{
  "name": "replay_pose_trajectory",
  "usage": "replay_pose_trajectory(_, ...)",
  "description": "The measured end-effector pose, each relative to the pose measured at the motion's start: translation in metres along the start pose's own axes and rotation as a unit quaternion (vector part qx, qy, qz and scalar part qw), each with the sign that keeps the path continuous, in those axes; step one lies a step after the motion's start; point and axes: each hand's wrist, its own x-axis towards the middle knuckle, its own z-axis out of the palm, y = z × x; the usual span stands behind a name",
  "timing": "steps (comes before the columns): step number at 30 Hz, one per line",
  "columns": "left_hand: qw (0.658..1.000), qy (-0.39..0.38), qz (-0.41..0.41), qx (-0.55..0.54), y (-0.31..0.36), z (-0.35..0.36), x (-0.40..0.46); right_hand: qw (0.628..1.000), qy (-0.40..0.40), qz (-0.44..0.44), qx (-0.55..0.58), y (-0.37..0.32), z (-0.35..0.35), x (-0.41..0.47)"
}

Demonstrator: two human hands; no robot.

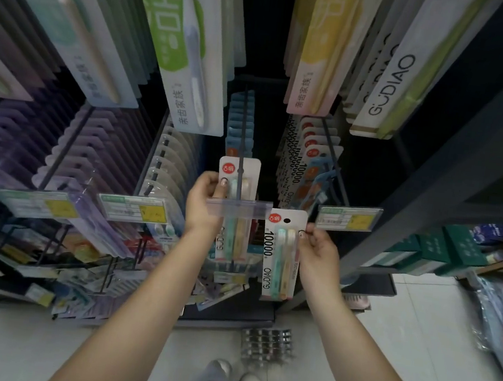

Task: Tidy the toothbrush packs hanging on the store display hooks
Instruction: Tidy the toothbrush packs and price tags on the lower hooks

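Observation:
Two white toothbrush packs with a red round logo are in the middle of the head view. My left hand [204, 200] grips the left edge of one pack [249, 174], which hangs on a dark display hook [244, 133] behind a clear price-tag strip [238, 209]. My right hand [318, 254] pinches the right edge of a second pack [282, 253], marked 10000 and GUDIAO. This pack is held off the hooks, just right of the strip. Blue packs [241, 120] hang further back on the same hook.
Rows of hanging packs fill the hooks to the left [165, 161] and right [311, 153], with larger packs [185, 42] overhead. Price tags [135, 210] [347, 218] stick out at hand height. A dark shelf post [432, 186] stands right. Blister sheets [267, 345] lie on the floor.

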Motion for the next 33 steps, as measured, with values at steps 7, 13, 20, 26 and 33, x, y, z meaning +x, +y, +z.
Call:
replay_pose_trajectory(7,0.994,0.013,-0.089,-0.059,0.006,-0.007,-0.033,1.000,0.015,0.018,-0.012,0.005,-0.008,-0.002)
replay_pose_trajectory(13,0.991,-0.053,-0.102,-0.075,0.014,-0.022,-0.058,0.999,0.037,0.018,-0.032,0.006,-0.011,-0.001)
replay_pose_trajectory(20,0.984,-0.112,-0.126,-0.049,0.006,-0.033,-0.069,0.999,0.029,0.017,-0.012,0.003,-0.007,-0.003)
replay_pose_trajectory(26,0.980,-0.140,-0.132,-0.048,-0.006,-0.015,-0.072,1.000,-0.001,0.026,0.015,-0.004,0.003,-0.008)
replay_pose_trajectory(33,0.977,-0.162,-0.123,-0.064,0.001,0.008,-0.070,0.998,-0.023,0.028,0.042,-0.008,0.004,-0.014)
